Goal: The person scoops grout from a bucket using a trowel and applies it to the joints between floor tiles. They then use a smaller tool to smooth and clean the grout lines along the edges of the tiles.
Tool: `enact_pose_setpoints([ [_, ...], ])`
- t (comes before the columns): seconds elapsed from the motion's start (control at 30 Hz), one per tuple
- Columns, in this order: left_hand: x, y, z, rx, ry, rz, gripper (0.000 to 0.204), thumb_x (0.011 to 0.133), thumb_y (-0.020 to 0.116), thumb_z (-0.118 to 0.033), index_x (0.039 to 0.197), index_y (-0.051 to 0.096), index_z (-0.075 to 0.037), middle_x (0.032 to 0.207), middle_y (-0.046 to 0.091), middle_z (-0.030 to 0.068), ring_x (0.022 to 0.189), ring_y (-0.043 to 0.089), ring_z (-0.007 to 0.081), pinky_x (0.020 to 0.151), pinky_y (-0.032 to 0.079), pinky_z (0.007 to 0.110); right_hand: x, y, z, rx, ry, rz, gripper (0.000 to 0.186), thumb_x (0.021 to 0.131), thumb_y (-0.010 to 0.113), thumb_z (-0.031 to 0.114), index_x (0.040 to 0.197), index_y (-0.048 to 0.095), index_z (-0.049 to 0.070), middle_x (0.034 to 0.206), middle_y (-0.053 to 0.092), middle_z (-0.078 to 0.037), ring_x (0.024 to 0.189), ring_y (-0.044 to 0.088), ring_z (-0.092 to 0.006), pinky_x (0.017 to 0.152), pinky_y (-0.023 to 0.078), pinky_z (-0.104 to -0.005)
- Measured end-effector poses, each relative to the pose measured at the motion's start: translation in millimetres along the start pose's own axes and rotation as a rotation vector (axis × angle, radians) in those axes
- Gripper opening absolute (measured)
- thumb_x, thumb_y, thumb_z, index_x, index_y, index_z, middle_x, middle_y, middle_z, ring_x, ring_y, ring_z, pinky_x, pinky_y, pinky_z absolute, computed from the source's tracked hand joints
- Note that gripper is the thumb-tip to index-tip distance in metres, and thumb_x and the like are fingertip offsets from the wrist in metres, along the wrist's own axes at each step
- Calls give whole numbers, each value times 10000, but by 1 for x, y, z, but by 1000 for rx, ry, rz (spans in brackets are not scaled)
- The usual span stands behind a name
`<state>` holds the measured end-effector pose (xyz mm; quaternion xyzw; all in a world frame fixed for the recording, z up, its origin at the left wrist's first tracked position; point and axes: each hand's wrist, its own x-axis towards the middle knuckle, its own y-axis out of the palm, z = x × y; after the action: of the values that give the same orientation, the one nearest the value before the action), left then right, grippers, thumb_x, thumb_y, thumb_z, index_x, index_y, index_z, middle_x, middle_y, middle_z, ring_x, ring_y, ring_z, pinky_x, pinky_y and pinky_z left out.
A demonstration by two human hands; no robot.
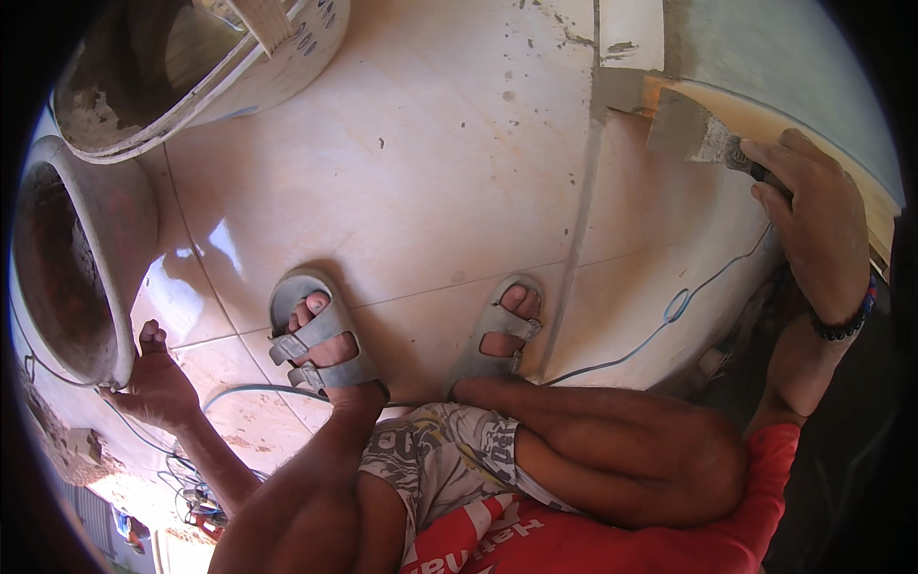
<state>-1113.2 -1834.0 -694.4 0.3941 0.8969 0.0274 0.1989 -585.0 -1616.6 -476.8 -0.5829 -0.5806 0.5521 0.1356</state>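
Observation:
My right hand [813, 196] is closed round the dark handle of a putty knife [703, 132], at the upper right. The wide blade points left and carries grey paste. It is over the tiles beside a tan edge strip [765, 117], close to a smeared grey joint. At the left, my left hand [163, 387] is at the rim of a grey bucket [129, 206], thumb at the rim and fingers curled along the outside. The bucket's opening is turned toward the left, and its inside is dark and stained.
A large white tub [287, 81] with a pale wooden piece stands at the upper left. My sandalled feet [320, 330] rest on glossy tiles [449, 191]. A thin cable [622, 356] runs over the floor to the right. Tangled wires [191, 483] lie at lower left. A bluish surface [794, 48] borders the strip.

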Motion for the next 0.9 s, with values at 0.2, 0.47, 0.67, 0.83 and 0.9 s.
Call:
enact_pose_setpoints([
  [0.2,2,-5,-3,3,-8,-9,810,818,600,-536,1361,376,21,1271,514,203,965,554,341,867,455,409,18,20,6,4,-117,-3,285,773,646,59,1056,651,31,940,598,-119,929,578,-320,795,454,-427],
  [0.47,4,-8,-1,-11,-19,-20,849,822,573,-583,1337,398,70,1288,494,219,1002,530,357,897,421,416,40,38,0,-19,-243,-77,256,787,640,64,1040,645,28,976,606,-107,933,578,-321,784,459,-417],
  [0.67,2,-16,-2,-17,-26,-31,877,828,553,-611,1321,410,100,1299,480,228,1029,512,368,918,399,419,34,20,-22,-22,-209,-125,254,814,633,106,1065,633,66,970,624,-105,913,575,-316,795,460,-421],
  [0.83,1,-9,-1,-10,-11,-71,872,838,538,-613,1323,393,98,1297,478,222,1038,510,368,928,396,413,48,-9,-41,-1,-210,-138,265,897,596,163,1137,625,53,1022,636,-123,928,582,-292,841,456,-380],
  [0.9,1,-10,-1,-11,-23,-74,865,841,532,-614,1331,388,83,1292,485,216,1036,516,367,930,397,412,60,-18,-33,126,-106,-70,262,928,575,164,1155,624,41,964,636,-132,902,583,-257,840,453,-346],
])
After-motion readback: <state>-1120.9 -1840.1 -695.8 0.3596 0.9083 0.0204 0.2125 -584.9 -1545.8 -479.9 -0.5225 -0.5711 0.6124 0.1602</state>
